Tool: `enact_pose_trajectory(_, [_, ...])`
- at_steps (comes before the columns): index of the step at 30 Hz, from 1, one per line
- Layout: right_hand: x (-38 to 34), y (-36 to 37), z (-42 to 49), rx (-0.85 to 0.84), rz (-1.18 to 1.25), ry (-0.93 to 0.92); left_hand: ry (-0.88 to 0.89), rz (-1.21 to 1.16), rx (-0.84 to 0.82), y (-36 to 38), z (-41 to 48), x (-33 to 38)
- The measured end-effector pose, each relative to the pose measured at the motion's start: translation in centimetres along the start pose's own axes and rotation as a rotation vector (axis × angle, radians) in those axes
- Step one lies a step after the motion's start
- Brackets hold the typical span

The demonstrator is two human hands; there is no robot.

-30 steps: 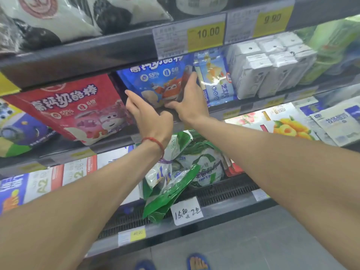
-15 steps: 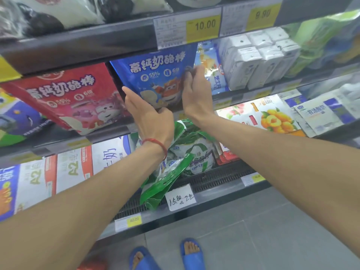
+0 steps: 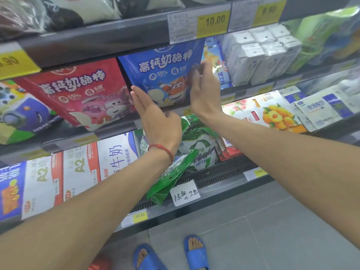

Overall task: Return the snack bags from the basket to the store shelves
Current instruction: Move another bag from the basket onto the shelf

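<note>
A shop aisle with stocked shelving.
Tiered shelves (image 3: 97,43) carry printed yellow price tags (image 3: 212,21), a handwritten price card (image 3: 185,192), and rows of packaged milk cartons (image 3: 115,152) facing outward.

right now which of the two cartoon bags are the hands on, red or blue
The blue bag, right of the red bag on the same shelf: left hand flat on its lower left edge, right hand curling its fingers round the right edge.

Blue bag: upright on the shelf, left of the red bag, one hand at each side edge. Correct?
Not quite. The head view shows the blue bag right of the red bag, not left. The rest holds: it stands upright on the shelf, with the left hand at its left edge and the right hand at its right edge.
</note>
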State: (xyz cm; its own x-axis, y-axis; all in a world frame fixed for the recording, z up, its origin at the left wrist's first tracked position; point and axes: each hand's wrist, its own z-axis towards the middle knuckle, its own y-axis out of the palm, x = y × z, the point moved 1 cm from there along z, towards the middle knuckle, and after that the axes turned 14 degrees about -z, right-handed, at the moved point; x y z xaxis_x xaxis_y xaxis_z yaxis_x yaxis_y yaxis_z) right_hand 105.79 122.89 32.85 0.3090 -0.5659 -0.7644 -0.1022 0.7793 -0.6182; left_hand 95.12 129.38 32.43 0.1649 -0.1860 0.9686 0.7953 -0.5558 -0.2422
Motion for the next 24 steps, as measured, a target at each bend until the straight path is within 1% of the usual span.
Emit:
enact_pose_trajectory(4, [-0.6, -0.1, -2.2, 0.061, 0.051, 0.032, 0.015, -0.010, -0.057, -2.1, -0.8, 0.1])
enact_pose_trajectory(6, [-0.7, -0.2, -3.8, 0.116, 0.026, 0.063, 0.051, -0.033, -0.077, -3.3, -1.4, 0.1])
enact_pose_trajectory(8, [-1.3, 0.0, -5.7, 0.142, -0.013, 0.071, 0.068, -0.022, -0.057, -4.9, -1.7, 0.0])
enact_pose_trajectory(10, [-2.1, 0.6, -7.4, 0.097, -0.039, 0.042, 0.063, -0.003, -0.021, -6.5, -1.5, -0.3])
enact_pose_trajectory(14, [-4.3, 2.8, -9.6, -0.120, -0.022, -0.036, 0.076, 0.016, 0.110, -10.0, -0.4, -1.5])
enact_pose_trajectory(16, [-5.5, 4.1, -9.9, -0.217, -0.038, -0.069, 0.052, -0.019, 0.184, -11.7, 0.7, -2.3])
enact_pose_trajectory(18, [-6.7, 5.3, -9.9, -0.264, -0.053, -0.082, 0.040, -0.054, 0.234, -13.3, 2.0, -3.3])
enact_pose_trajectory(20, [-7.8, 6.6, -9.6, -0.298, -0.032, -0.074, 0.041, -0.066, 0.234, -14.8, 3.5, -4.3])
enact_pose_trajectory(24, [-9.0, 8.4, -8.7, -0.314, 0.043, -0.027, 0.085, -0.028, 0.109, -16.4, 5.9, -5.4])
